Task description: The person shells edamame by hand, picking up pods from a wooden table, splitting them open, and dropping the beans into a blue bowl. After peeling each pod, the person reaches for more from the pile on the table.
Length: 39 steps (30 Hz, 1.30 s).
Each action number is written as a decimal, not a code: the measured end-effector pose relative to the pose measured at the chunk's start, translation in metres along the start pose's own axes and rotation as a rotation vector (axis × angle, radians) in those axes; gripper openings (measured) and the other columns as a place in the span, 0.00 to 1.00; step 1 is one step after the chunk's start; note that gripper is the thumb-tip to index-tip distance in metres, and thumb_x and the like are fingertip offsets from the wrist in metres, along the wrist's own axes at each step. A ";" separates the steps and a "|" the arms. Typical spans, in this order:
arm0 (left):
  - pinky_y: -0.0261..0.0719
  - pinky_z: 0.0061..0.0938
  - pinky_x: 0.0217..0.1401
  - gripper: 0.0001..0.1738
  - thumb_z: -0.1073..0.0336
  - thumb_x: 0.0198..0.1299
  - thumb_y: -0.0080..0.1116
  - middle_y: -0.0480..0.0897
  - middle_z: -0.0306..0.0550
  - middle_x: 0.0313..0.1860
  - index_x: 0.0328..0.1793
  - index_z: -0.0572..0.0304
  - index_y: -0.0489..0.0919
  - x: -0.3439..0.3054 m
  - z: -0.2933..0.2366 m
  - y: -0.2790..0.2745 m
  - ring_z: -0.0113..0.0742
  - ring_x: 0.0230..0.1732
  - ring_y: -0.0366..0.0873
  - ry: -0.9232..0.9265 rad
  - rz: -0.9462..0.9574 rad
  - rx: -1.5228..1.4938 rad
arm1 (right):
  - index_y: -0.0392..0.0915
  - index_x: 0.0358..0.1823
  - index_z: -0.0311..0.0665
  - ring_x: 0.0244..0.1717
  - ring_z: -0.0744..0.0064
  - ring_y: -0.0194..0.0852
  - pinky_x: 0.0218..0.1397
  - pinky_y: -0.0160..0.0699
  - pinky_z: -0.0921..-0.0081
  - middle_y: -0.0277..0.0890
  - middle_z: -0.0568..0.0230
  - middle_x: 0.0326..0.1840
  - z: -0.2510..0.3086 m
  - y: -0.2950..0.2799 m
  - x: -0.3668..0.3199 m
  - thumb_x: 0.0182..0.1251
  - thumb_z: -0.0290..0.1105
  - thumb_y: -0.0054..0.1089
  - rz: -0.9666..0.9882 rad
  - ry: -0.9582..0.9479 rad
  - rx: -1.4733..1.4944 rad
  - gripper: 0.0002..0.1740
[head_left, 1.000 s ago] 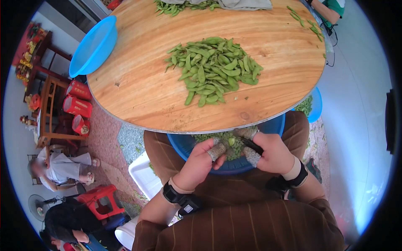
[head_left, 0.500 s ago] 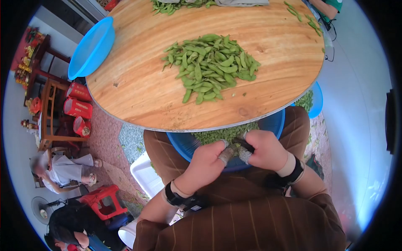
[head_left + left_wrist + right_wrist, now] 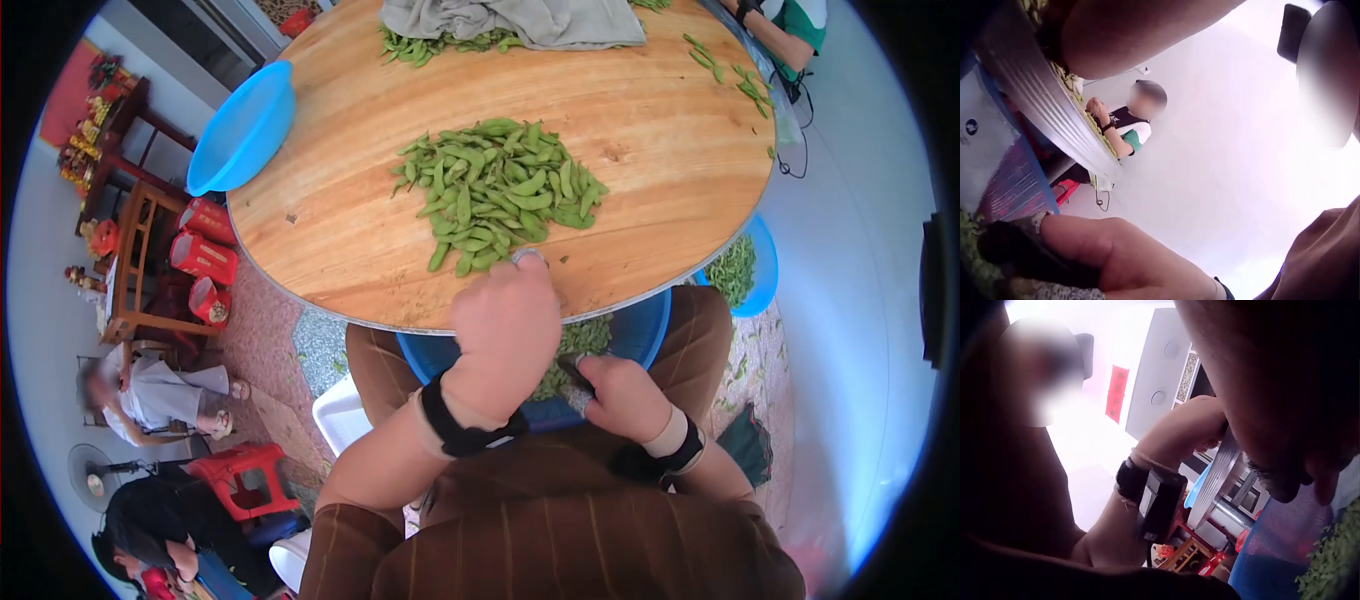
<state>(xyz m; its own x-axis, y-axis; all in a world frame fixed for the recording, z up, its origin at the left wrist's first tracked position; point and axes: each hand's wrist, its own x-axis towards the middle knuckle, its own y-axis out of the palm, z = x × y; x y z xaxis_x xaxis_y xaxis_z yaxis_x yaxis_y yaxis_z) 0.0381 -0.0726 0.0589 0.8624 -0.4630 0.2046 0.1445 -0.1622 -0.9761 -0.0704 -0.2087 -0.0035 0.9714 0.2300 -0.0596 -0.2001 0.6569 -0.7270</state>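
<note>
Green soybean pods (image 3: 500, 185) lie in a pile on the round wooden table (image 3: 330, 230). My left hand (image 3: 505, 325) reaches over the table's near edge, back of the hand up, with a grey-wrapped fingertip right at the pile's near side. Its other fingers are hidden beneath it, and I cannot tell whether they pinch a pod. Above the blue basin (image 3: 648, 345) in my lap, my right hand (image 3: 630, 400) grips a dark, narrow object (image 3: 574, 368) between wrapped thumb and fingers. Shelled green beans (image 3: 590, 335) fill part of that basin.
An empty blue bowl (image 3: 240, 130) stands at the table's left edge. A grey cloth (image 3: 520, 20) covers more pods at the far side. Another blue basin (image 3: 765, 270) of green stuff sits low right. A white tub (image 3: 340, 415) is by my left leg. Other people sit around.
My left hand has left the right hand over the basin and moved up and forward to the pile's near edge. The right hand stays over the basin with the dark object.
</note>
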 end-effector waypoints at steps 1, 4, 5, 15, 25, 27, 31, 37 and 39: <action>0.77 0.37 0.25 0.07 0.69 0.48 0.56 0.78 0.49 0.25 0.33 0.58 0.73 0.006 -0.007 0.002 0.45 0.25 0.80 -0.007 -0.009 0.006 | 0.69 0.33 0.31 0.34 0.41 0.74 0.39 0.74 0.52 0.74 0.44 0.29 -0.003 0.001 -0.003 0.48 0.26 0.56 -0.030 -0.014 0.005 0.10; 0.77 0.36 0.22 0.04 0.67 0.52 0.53 0.78 0.47 0.22 0.31 0.57 0.74 0.019 -0.039 0.009 0.44 0.23 0.80 0.064 -0.051 -0.111 | 0.72 0.38 0.31 0.36 0.40 0.75 0.40 0.76 0.53 0.76 0.43 0.33 -0.015 -0.003 -0.012 0.49 0.26 0.56 0.023 0.023 0.014 0.13; 0.77 0.36 0.22 0.04 0.66 0.53 0.52 0.79 0.48 0.22 0.31 0.57 0.74 0.022 -0.052 0.012 0.44 0.23 0.81 0.166 -0.110 -0.225 | 0.72 0.38 0.31 0.36 0.40 0.75 0.40 0.76 0.53 0.76 0.43 0.33 -0.019 -0.001 -0.015 0.49 0.26 0.56 0.021 0.019 0.015 0.13; 0.77 0.43 0.35 0.06 0.67 0.50 0.55 0.81 0.54 0.27 0.31 0.61 0.79 0.017 -0.174 0.026 0.46 0.34 0.82 0.698 0.293 -0.771 | 0.72 0.50 0.33 0.54 0.61 0.72 0.56 0.71 0.68 0.73 0.53 0.53 -0.048 0.019 -0.025 0.56 0.33 0.62 0.004 0.003 0.395 0.21; 0.76 0.32 0.32 0.08 0.64 0.49 0.58 0.74 0.48 0.34 0.34 0.58 0.75 -0.001 -0.055 -0.009 0.42 0.33 0.77 0.415 -0.295 -0.350 | 0.71 0.35 0.31 0.40 0.42 0.74 0.43 0.74 0.57 0.74 0.42 0.35 -0.034 0.011 -0.014 0.54 0.30 0.60 0.043 0.054 0.192 0.11; 0.77 0.34 0.31 0.13 0.64 0.46 0.61 0.74 0.47 0.32 0.36 0.58 0.73 0.002 -0.012 -0.019 0.44 0.33 0.78 -0.023 -0.355 -0.109 | 0.71 0.31 0.31 0.34 0.37 0.73 0.37 0.73 0.54 0.73 0.40 0.27 -0.022 0.009 -0.010 0.54 0.30 0.60 -0.024 0.036 0.176 0.10; 0.78 0.37 0.31 0.15 0.64 0.46 0.63 0.75 0.50 0.31 0.37 0.59 0.71 0.012 0.022 -0.003 0.47 0.31 0.79 -0.186 -0.234 -0.056 | 0.71 0.32 0.31 0.33 0.38 0.74 0.36 0.73 0.54 0.73 0.42 0.28 -0.011 0.004 -0.004 0.55 0.31 0.59 0.015 0.061 0.159 0.10; 0.80 0.35 0.34 0.17 0.72 0.55 0.59 0.81 0.60 0.38 0.51 0.68 0.74 0.003 0.039 -0.008 0.51 0.32 0.82 -0.008 -0.368 -0.486 | 0.72 0.33 0.32 0.31 0.39 0.73 0.33 0.73 0.56 0.73 0.42 0.28 -0.007 -0.003 -0.004 0.59 0.34 0.60 -0.002 0.036 0.110 0.12; 0.80 0.29 0.38 0.18 0.75 0.56 0.59 0.82 0.58 0.40 0.54 0.70 0.74 -0.012 0.036 -0.022 0.45 0.36 0.84 0.094 -0.351 -0.763 | 0.72 0.34 0.32 0.21 0.52 0.73 0.25 0.71 0.66 0.75 0.51 0.25 0.000 -0.007 -0.004 0.64 0.37 0.60 -0.069 -0.004 0.342 0.14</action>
<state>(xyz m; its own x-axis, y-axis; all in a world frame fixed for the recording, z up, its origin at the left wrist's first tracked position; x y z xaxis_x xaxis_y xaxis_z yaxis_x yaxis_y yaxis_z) 0.0418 -0.0316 0.0752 0.7799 -0.3408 0.5250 0.0001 -0.8387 -0.5446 -0.0731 -0.2140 0.0014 0.9838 0.1785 -0.0152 -0.1655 0.8733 -0.4582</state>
